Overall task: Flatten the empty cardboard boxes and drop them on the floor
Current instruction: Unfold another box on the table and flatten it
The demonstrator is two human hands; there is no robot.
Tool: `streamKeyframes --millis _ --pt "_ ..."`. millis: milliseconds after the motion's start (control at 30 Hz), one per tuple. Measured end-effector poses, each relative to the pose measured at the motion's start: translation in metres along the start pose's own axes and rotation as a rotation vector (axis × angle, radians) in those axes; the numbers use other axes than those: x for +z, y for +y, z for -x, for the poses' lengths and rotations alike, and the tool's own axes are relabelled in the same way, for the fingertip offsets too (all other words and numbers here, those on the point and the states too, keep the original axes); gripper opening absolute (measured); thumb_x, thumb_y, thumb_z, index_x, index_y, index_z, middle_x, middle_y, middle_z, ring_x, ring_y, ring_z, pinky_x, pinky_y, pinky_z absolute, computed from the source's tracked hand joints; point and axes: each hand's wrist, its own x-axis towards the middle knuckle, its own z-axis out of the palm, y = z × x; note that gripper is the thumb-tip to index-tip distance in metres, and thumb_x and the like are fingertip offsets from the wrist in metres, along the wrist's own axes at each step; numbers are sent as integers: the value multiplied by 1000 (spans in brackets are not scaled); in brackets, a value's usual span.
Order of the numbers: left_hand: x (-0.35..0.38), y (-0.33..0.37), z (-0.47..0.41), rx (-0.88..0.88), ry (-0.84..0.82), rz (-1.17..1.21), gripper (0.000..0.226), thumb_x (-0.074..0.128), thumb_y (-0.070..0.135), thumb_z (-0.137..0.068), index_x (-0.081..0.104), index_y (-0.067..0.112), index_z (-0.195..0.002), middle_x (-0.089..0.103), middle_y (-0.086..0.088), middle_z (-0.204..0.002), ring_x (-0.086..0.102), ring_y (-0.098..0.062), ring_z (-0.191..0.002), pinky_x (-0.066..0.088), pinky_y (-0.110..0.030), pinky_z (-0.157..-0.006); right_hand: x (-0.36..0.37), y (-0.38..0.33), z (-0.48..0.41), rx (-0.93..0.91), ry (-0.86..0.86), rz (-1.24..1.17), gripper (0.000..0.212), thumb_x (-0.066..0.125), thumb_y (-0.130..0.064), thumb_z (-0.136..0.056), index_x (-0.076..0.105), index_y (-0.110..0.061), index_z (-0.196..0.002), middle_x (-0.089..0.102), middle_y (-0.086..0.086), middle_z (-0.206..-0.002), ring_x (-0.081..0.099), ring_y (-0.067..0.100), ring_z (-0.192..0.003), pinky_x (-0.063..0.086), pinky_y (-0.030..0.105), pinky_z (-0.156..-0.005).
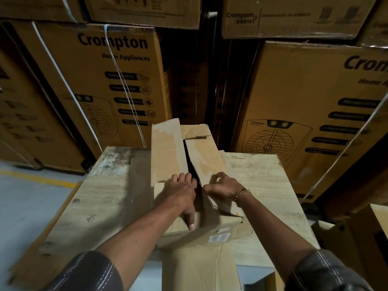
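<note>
Head view, hidden: the left hand's (184, 192) fingertips go down into the dark slot between the top flaps and are out of sight. The box interior is unlit, and the near flap is cut off by the frame bottom.
Head view, box: the cardboard box (210, 234) lies on the wooden table (262, 179), its flaps parted.
Left fingers: curled over the left flap's (168, 152) inner edge, with the thumb laid straight toward the viewer.
Right fingers: the right hand (222, 187), with a bracelet (241, 194) at the wrist, pinches the right flap's (207, 160) edge with bent fingers.
Backdrop: stacked cartons (117, 80), print partly blurred.
</note>
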Motion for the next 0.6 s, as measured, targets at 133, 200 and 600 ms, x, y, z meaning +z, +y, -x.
streamKeyframes --millis 133,200,600 --pt "2 8 12 -52 93 2 130 87 69 -30 36 11 -134 31 -7 -121 30 -25 -107 31 -38 -89 4 -1 1 -12 -8 16 130 54 -79 -34 34 -15 -145 47 13 -140 50 31 -121 48 36 -95" --pt "1 13 17 -75 122 -18 130 89 65 -31 35 9 -135 31 -8 -121 30 -26 -107 30 -39 -89 6 -1 0 -9 0 12 127 56 -79 -36 35 -17 -145 48 12 -140 51 32 -121 49 38 -96" --pt "19 31 59 -245 401 -87 136 85 62 -45 17 3 -146 32 -12 -128 35 -29 -110 34 -39 -88 -19 7 -1 -75 -8 -170 75 59 -73 -45 65 -20 -98 66 3 -102 59 21 -91 45 31 -68"
